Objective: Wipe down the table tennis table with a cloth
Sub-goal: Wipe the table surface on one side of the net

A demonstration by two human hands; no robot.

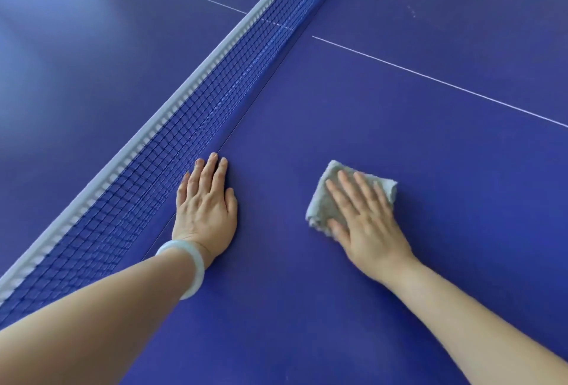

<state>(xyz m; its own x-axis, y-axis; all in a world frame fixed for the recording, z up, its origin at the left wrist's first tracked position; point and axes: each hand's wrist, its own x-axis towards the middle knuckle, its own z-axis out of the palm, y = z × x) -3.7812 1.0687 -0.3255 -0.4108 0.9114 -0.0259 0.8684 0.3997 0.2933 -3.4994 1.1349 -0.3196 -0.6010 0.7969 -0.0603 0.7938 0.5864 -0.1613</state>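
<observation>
Farthest left, beyond the net, lies the other half of the blue table tennis table, with a pale sheen of light on it and a thin white line crossing it toward the net. The net runs on a slant from the lower left corner up to the top middle: dark mesh with a white band along its upper edge.

Just on the near side of the net, right at its foot, the person's left hand lies palm down on the blue surface. Its fingers are straight and held close together, the tips pointing along the net, the thumb tucked against the side; nothing is in its grasp. A pale, milky bangle sits round that wrist, and the bare forearm comes in from the lower left corner, crossing in front of the net's near end.

Farther right from the net, well apart from the left hand, a folded grey cloth lies flat on the table. The right hand rests on top of it, palm down, fingers straight and a little spread, pressing it to the surface rather than curling round it. The cloth's edges show beyond the fingertips and at the thumb side.

Farther from the net again, another thin white line runs off to the right edge.
</observation>
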